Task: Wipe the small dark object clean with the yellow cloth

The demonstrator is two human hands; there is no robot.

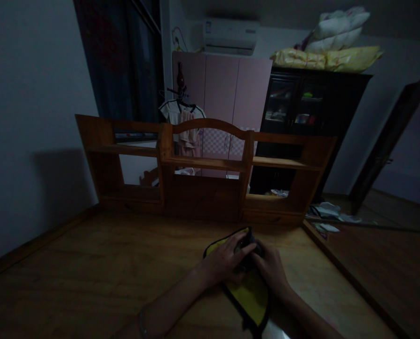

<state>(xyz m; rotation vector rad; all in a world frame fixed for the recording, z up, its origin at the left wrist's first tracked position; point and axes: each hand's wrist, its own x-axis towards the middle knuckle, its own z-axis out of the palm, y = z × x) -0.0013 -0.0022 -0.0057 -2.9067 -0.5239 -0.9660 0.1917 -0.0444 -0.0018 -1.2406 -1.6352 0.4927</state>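
At the far left stands a pale wall [29, 94], with a dark window [128, 70] beside it. A wooden shelf unit [202, 163] spans the back edge of a wooden surface [125, 263]; behind it, hung clothes [187, 132] show in front of a pink wardrobe [221, 89]. Near the middle, the left hand [226, 259] reaches in over a yellow piece with black edging [250, 296], which lies at a slant on the wooden surface. Its fingers curl around a small dark object [246, 249], too dim to identify, above the yellow piece's far half. The right hand [271, 266] grasps the same object from the other side, its fingertips close to the left's. Further right, a dark cabinet [336, 99] carries a yellow bundle [352, 60].
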